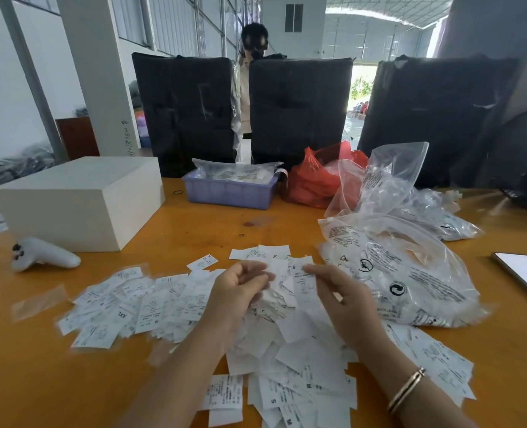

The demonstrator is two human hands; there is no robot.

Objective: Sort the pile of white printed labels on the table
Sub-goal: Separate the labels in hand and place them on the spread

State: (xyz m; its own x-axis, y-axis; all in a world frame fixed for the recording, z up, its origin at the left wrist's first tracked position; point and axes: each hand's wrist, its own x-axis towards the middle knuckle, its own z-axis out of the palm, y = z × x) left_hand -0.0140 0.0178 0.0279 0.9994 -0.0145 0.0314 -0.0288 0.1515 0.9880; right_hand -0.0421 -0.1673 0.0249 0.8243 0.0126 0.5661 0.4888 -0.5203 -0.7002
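We hold a small sheaf of white printed paper labels (286,282) between our left hand (240,288) and right hand (345,301), both pinched narrowly on it, probably to read sizes; the loose pile (290,344) lies beneath on the orange wooden table (39,381).

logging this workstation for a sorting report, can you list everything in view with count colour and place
white printed paper labels: too many to count, white, heaped across the near table
orange wooden table: one, orange, underneath everything
white rectangular box: one, white, far left
white handheld controller: one, white, left, in front of the box
blue plastic basket: one, blue, far centre, holding bagged items
red plastic bag: one, red, right of the basket
clear printed plastic bags: several, clear, right side
phone: one, light screen, right edge
black wrapped bales: three, black, behind the table
gold bracelet: one, gold, right wrist
hands: left hand and right hand, pinching labels above the pile
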